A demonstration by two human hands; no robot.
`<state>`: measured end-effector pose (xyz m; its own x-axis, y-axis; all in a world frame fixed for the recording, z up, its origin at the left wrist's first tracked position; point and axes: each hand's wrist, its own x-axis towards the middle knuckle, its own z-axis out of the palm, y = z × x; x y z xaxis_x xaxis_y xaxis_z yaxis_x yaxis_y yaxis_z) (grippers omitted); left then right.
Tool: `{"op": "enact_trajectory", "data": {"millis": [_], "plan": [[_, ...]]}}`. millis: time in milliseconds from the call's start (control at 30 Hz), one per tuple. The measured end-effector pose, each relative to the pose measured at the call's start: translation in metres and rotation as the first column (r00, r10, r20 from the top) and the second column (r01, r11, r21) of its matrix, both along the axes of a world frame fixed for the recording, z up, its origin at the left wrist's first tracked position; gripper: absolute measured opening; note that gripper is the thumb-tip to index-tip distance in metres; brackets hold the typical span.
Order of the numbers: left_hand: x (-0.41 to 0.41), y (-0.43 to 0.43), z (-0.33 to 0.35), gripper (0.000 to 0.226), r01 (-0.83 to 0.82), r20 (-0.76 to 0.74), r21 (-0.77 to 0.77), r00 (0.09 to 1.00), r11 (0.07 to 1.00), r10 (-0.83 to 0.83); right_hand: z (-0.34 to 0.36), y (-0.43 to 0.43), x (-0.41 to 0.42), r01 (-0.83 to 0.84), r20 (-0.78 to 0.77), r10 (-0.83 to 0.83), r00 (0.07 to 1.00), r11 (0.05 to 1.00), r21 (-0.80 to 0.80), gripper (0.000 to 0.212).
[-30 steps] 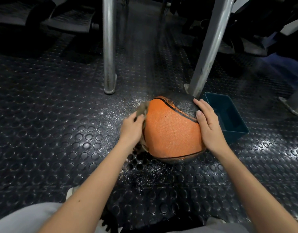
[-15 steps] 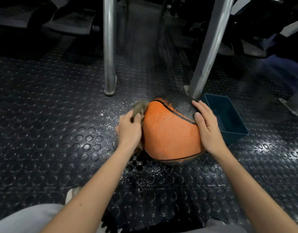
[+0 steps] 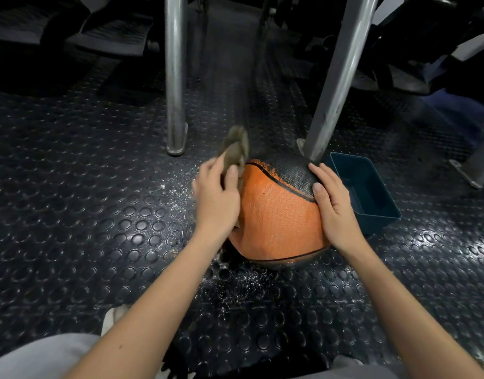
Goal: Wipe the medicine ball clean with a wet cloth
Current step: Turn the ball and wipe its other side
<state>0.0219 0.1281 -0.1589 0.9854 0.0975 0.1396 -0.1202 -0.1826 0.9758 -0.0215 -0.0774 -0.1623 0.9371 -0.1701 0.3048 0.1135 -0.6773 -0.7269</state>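
Sitting on the studded rubber floor (image 3: 71, 214), the medicine ball (image 3: 276, 214) is right between the two hands, with its orange panel facing the camera and a black panel across its top right.

The left hand (image 3: 216, 198) is up on the ball's left shoulder, fingers curled round a bunched brownish cloth (image 3: 235, 146). The cloth's free end sticks up above the knuckles, blurred, and its lower part lies against the orange skin.

The right hand (image 3: 335, 206) lies flat on the right side. Its fingers are straight and together, tips on the black panel, palm against the orange.

Now the room around it. A slanted metal post (image 3: 336, 77) comes down to the floor right behind the ball, and I can't tell whether the two touch. Further left an upright post (image 3: 175, 77) stands well apart from the ball, with floor between them.

Just beside the right hand sits an open teal bin (image 3: 372, 192). The hand hides whether it touches the ball.

Left of the ball the floor runs open to the frame's edge. White specks (image 3: 235, 291) litter the floor to the left of the ball and in front of it. Nearest the camera, grey-clad knees (image 3: 38, 356) line the lower edge, and both forearms reach in over them.
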Motion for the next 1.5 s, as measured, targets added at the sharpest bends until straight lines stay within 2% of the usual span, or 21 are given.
{"op": "enact_trajectory", "data": {"millis": [67,167,300,367,467,567,600,667,733,800,833,867,933,967,1033,1067,1167,1267,1333,1400,1500], "plan": [[-0.010,-0.003,0.006,0.037,0.147,0.088,0.137,0.983,0.980,-0.160,0.001,0.000,-0.001,0.001,-0.005,-0.001,1.000,1.000,-0.001,0.031],[-0.004,0.000,-0.004,0.036,0.328,-0.085,0.198,0.945,0.924,-0.317,0.002,0.002,-0.001,0.002,-0.001,-0.002,1.000,1.000,-0.008,0.031],[0.010,0.009,-0.022,0.032,0.157,-0.391,-0.133,0.899,0.979,-0.198,0.002,0.004,-0.003,-0.006,0.001,0.006,1.000,1.000,-0.013,0.031],[0.006,0.008,-0.026,0.031,0.021,-0.506,-0.171,0.856,0.985,-0.106,0.002,0.003,-0.003,-0.007,-0.005,0.007,1.000,1.000,-0.006,0.031],[0.000,-0.003,-0.014,0.031,0.048,-0.188,-0.038,0.981,0.998,-0.055,0.003,0.003,-0.003,0.003,-0.005,-0.003,1.000,1.000,0.003,0.032],[-0.020,-0.011,0.003,0.033,0.201,0.200,0.260,0.946,0.944,-0.256,0.002,0.002,-0.002,0.004,-0.009,-0.004,1.000,1.000,0.006,0.032],[-0.026,-0.013,0.001,0.035,0.175,0.271,0.356,0.921,0.918,-0.281,0.003,0.002,-0.001,0.004,-0.009,-0.004,1.000,1.000,0.007,0.032],[-0.025,-0.012,-0.014,0.036,0.118,0.266,0.354,0.938,0.928,-0.221,0.004,0.003,-0.002,0.004,-0.009,-0.004,1.000,1.000,0.001,0.031],[-0.009,-0.004,-0.030,0.034,0.101,-0.096,0.117,0.991,0.988,-0.090,0.005,0.006,-0.003,0.003,-0.010,-0.004,1.000,1.000,-0.012,0.031],[0.002,0.010,-0.028,0.029,-0.130,-0.605,-0.389,0.782,0.912,-0.147,0.006,0.007,-0.004,0.003,-0.014,-0.003,1.000,1.000,-0.021,0.032],[0.002,0.015,-0.025,0.026,-0.260,-0.712,-0.492,0.669,0.831,-0.212,0.006,0.006,-0.004,0.002,-0.016,-0.002,1.000,1.000,-0.020,0.032],[0.001,0.016,-0.019,0.022,-0.312,-0.731,-0.510,0.649,0.802,-0.213,0.006,0.007,-0.004,-0.001,-0.017,0.001,1.000,1.000,-0.017,0.032],[-0.001,0.010,-0.001,0.020,-0.221,-0.529,-0.434,0.847,0.874,-0.048,0.007,0.006,-0.004,0.006,-0.012,-0.006,1.000,1.000,-0.008,0.032],[-0.004,0.006,0.006,0.021,-0.158,-0.303,-0.341,0.952,0.927,0.051,0.006,0.006,-0.004,0.010,-0.012,-0.010,1.000,1.000,-0.005,0.032],[-0.010,0.002,0.011,0.030,-0.042,0.152,-0.051,0.987,0.998,0.049,0.005,0.006,-0.003,0.011,-0.014,-0.011,1.000,1.000,-0.004,0.032],[-0.011,-0.001,0.007,0.033,0.029,0.243,0.098,0.969,0.995,-0.052,0.005,0.005,-0.004,0.011,-0.015,-0.011,1.000,1.000,-0.003,0.032],[-0.009,-0.004,-0.014,0.033,0.188,0.050,0.242,0.977,0.952,-0.206,0.005,0.005,-0.004,0.011,-0.016,-0.011,1.000,1.000,0.000,0.032],[0.002,0.006,-0.026,0.030,0.062,-0.351,-0.070,0.933,0.996,-0.083,0.006,0.008,-0.004,0.009,-0.004,-0.009,1.000,1.000,-0.017,0.032],[0.006,0.012,-0.027,0.029,-0.053,-0.471,-0.150,0.882,0.987,-0.025,0.006,0.008,-0.004,0.004,0.001,-0.004,1.000,1.000,-0.020,0.032],[0.005,0.008,-0.017,0.028,-0.056,-0.310,-0.086,0.950,0.995,0.026,0.006,0.008,-0.004,0.006,0.000,-0.006,1.000,1.000,-0.013,0.032],[-0.006,-0.002,0.008,0.031,0.044,0.130,0.061,0.990,0.997,-0.052,0.007,0.009,-0.004,0.017,-0.003,-0.017,1.000,1.000,-0.009,0.031]]}}
